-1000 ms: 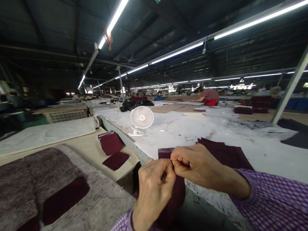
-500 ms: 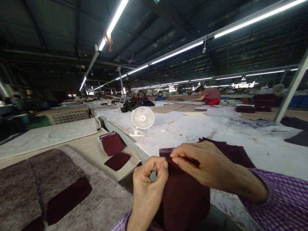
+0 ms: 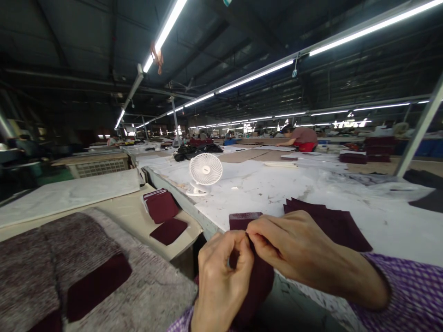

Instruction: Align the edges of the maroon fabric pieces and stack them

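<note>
A maroon fabric piece [image 3: 259,281] hangs below my fingertips, its lower part in front of the table edge. My left hand [image 3: 223,276] is closed in a pinch at its upper edge, thumb against forefinger. My right hand [image 3: 294,251] pinches the same edge right beside it, and the fingertips of both hands nearly meet. The exact spot they grip is hidden by the fingers. Just behind the hands, a maroon piece with a greyish strip [image 3: 245,216] lies at the table edge. Fanned maroon fabric pieces [image 3: 332,226] lie on the table beyond my right hand.
A white clip fan [image 3: 205,169] stands on the white-covered table [image 3: 249,184]. To the left, a maroon stack [image 3: 161,206] and a single piece [image 3: 169,231] rest on a beige surface. A dark piece [image 3: 98,287] lies on mottled board. A person [image 3: 304,137] bends over a far table.
Both hands have shifted slightly, the left one up and to the right, so they are closer together. The hanging fabric has swung and shows a narrower area.
</note>
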The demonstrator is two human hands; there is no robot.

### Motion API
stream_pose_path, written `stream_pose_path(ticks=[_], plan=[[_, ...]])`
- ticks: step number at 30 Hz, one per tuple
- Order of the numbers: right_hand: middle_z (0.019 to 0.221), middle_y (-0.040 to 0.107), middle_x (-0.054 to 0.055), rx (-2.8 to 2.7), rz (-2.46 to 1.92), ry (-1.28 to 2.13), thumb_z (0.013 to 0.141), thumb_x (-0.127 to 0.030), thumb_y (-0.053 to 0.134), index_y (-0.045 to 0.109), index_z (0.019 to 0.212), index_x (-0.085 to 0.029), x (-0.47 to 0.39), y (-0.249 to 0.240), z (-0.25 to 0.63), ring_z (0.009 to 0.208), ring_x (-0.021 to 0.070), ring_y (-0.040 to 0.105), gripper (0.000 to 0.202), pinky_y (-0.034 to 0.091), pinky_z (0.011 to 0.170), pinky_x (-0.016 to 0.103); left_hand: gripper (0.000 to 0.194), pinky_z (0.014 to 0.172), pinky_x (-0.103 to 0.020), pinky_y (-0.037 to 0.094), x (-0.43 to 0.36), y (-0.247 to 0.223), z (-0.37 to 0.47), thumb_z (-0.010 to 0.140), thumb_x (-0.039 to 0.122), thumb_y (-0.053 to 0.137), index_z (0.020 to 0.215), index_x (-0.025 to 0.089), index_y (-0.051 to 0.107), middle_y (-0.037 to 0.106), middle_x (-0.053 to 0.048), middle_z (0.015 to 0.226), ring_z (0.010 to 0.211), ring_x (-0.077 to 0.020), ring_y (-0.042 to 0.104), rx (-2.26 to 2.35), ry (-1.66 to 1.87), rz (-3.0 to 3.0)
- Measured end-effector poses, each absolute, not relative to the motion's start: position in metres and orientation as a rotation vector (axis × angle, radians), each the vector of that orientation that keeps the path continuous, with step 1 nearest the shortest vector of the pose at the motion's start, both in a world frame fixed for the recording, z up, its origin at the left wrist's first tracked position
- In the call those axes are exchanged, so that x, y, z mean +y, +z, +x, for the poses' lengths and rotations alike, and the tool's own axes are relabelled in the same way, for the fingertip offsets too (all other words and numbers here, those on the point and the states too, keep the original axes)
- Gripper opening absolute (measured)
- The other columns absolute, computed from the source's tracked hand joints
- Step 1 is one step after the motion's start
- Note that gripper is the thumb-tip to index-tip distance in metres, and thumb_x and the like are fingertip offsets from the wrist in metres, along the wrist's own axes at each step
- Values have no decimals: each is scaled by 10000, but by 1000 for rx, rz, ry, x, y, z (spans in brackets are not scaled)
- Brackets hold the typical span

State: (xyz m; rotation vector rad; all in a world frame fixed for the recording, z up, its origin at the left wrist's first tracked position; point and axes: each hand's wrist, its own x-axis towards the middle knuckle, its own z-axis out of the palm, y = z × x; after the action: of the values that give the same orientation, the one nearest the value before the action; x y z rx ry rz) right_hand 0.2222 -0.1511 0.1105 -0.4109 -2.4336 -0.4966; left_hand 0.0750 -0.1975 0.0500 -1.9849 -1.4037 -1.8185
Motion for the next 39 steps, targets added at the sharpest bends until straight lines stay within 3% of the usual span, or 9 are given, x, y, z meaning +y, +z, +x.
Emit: stream_pose_path(ticks=[8, 13, 22, 27, 30, 35, 39], plan=[[638, 573, -38, -2582, -474, -421, 883, -129, 421, 547, 774, -165, -149, 115, 227, 497, 84, 468, 170, 208, 459, 261, 176, 543, -209, 397, -196, 50, 73, 845, 111, 488, 717, 148, 603, 587, 10, 583, 521, -90, 512, -1342, -1695, -1987], [594, 531, -38, -2518, -440, -453, 903, -163, 363, 508, 723, -160, -149, 113, 222, 454, 72, 393, 231, 203, 448, 252, 177, 560, -221, 389, -196, 49, 73, 853, 112, 489, 719, 149, 600, 604, 8, 607, 537, -92, 523, -1342, -1657, -1996], [542, 428, -59, -2437, -367, -475, 868, -133, 353, 454, 680, -170, -141, 105, 219, 438, 61, 314, 217, 224, 446, 234, 207, 555, -253, 343, -194, 48, 72, 877, 126, 467, 712, 148, 591, 589, 0, 594, 525, -113, 483, -1337, -1470, -2028], [550, 442, -57, -2427, -370, -492, 845, -124, 365, 465, 683, -164, -133, 102, 219, 432, 61, 296, 195, 231, 443, 231, 217, 559, -253, 328, -191, 46, 68, 872, 116, 452, 697, 149, 577, 554, 9, 578, 516, -107, 449, -1307, -1417, -2044], [565, 491, -39, -2438, -348, -509, 860, -129, 372, 493, 687, -158, -133, 105, 219, 440, 65, 336, 213, 247, 445, 233, 220, 546, -222, 340, -191, 47, 65, 857, 119, 458, 656, 151, 542, 524, 22, 567, 516, -91, 450, -1363, -1550, -2095], [561, 566, -45, -2336, -460, -69, 847, -150, 465, 560, 758, -164, -140, 120, 221, 464, 54, 449, 131, 320, 466, 176, 236, 475, -165, 346, -193, 52, 64, 846, 222, 485, 629, 145, 536, 461, 36, 526, 484, -70, 408, -1623, -2066, -2114], [592, 602, -21, -2324, -452, -129, 835, -161, 488, 586, 781, -157, -148, 125, 222, 467, 60, 474, 112, 334, 471, 184, 243, 480, -165, 365, -193, 53, 68, 839, 286, 516, 656, 137, 575, 516, 17, 562, 508, -76, 432, -1719, -2362, -1994]])
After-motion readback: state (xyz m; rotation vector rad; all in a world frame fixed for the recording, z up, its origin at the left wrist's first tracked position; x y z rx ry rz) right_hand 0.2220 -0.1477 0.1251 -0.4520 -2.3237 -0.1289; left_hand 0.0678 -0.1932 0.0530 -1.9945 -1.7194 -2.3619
